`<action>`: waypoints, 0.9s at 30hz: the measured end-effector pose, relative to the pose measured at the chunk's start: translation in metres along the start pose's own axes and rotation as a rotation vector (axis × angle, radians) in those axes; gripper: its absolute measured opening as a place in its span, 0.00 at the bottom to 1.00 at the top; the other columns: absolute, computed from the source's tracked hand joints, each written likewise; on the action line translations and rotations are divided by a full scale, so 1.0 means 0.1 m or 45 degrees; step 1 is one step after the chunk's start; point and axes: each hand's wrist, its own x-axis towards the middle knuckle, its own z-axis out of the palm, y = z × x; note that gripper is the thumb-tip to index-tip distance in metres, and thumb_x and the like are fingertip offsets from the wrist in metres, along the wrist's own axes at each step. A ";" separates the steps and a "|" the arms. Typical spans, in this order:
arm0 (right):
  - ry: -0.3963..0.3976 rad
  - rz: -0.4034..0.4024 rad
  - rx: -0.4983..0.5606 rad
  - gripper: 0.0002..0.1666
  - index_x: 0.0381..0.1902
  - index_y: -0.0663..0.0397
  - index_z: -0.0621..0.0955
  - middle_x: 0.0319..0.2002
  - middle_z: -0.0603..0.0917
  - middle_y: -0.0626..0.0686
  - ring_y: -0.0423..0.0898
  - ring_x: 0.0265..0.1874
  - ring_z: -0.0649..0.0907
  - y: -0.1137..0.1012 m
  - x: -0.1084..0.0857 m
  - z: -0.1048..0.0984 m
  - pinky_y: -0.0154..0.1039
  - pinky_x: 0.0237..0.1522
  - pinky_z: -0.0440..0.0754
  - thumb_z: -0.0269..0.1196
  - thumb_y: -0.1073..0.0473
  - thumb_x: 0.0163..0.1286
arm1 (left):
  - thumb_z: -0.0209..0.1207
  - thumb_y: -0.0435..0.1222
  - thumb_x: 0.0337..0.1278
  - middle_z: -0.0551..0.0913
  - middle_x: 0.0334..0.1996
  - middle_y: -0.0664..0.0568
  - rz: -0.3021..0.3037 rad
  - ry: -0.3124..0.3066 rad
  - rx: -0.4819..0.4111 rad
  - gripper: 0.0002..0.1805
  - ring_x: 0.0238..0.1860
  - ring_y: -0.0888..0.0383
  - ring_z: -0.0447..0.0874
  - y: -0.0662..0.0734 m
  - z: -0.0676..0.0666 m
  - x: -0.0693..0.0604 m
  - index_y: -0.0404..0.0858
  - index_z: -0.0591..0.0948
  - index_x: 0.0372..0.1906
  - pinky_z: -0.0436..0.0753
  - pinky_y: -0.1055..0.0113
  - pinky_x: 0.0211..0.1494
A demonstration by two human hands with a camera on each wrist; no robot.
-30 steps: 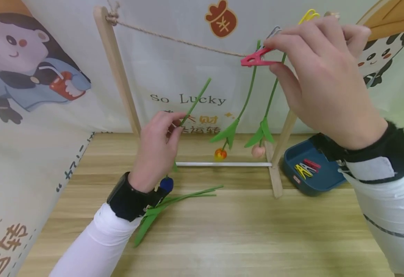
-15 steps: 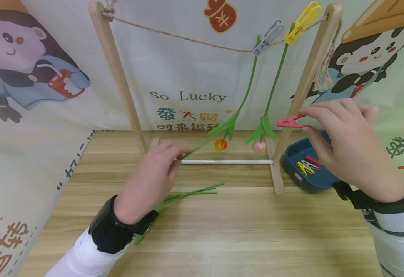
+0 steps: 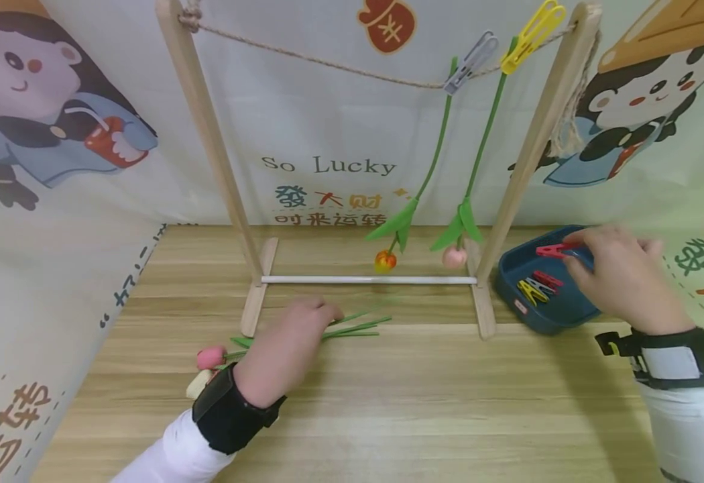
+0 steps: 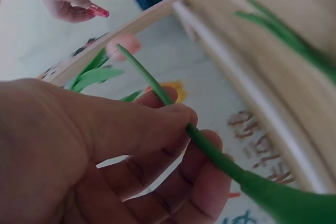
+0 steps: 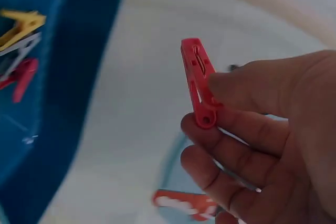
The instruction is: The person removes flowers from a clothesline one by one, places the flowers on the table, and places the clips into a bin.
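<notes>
My left hand is low over the table beside several loose tulip stems. In the left wrist view it pinches the green stem of an artificial tulip between thumb and fingers; that tulip's bloom is out of sight. Over the blue tray, my right hand grips a red clothespin with thumb and fingers. Two tulips hang bloom-down from the rope: an orange one under a grey clothespin, a pink one under a yellow clothespin.
A wooden rack with a left post, a right post and a white crossbar stands before a printed backdrop. Several clothespins lie in the tray. Pink and cream tulip blooms lie at left.
My right hand has come down from the rope to the tray with the red clothespin still in it. My left hand has lowered toward the loose stems, carrying its tulip.
</notes>
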 end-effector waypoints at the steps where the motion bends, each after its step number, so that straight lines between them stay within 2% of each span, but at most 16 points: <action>1: -0.030 0.035 0.009 0.17 0.54 0.69 0.83 0.51 0.83 0.73 0.70 0.50 0.75 0.07 0.01 0.04 0.66 0.41 0.55 0.65 0.62 0.74 | 0.62 0.14 0.57 0.84 0.40 0.47 -0.006 -0.021 0.005 0.21 0.47 0.45 0.85 -0.01 0.05 0.00 0.35 0.88 0.50 0.86 0.52 0.52; 7: -0.183 0.194 0.041 0.18 0.56 0.71 0.81 0.49 0.83 0.75 0.73 0.48 0.76 0.42 0.06 0.27 0.70 0.42 0.55 0.62 0.61 0.76 | 0.63 0.15 0.58 0.84 0.39 0.46 -0.018 -0.105 0.056 0.18 0.45 0.45 0.85 -0.06 0.34 0.03 0.36 0.90 0.45 0.87 0.53 0.50; 13: -0.283 0.265 0.034 0.18 0.54 0.71 0.81 0.48 0.85 0.74 0.74 0.46 0.80 0.63 0.08 0.44 0.75 0.47 0.56 0.60 0.60 0.76 | 0.62 0.17 0.61 0.84 0.35 0.46 -0.010 -0.096 0.120 0.14 0.39 0.45 0.84 -0.13 0.56 0.05 0.37 0.89 0.40 0.86 0.52 0.45; 21: -0.339 0.334 0.034 0.19 0.52 0.74 0.81 0.44 0.85 0.73 0.73 0.45 0.82 0.71 0.08 0.57 0.80 0.49 0.56 0.62 0.60 0.75 | 0.64 0.20 0.61 0.83 0.33 0.45 0.008 -0.012 0.215 0.11 0.38 0.46 0.84 -0.19 0.70 0.03 0.38 0.88 0.38 0.86 0.51 0.43; 27: -0.386 0.365 0.025 0.20 0.51 0.75 0.82 0.44 0.86 0.73 0.73 0.45 0.82 0.75 0.08 0.60 0.80 0.48 0.57 0.61 0.59 0.76 | 0.65 0.22 0.62 0.84 0.35 0.47 0.020 0.014 0.282 0.10 0.40 0.46 0.85 -0.22 0.77 0.03 0.39 0.87 0.40 0.87 0.50 0.43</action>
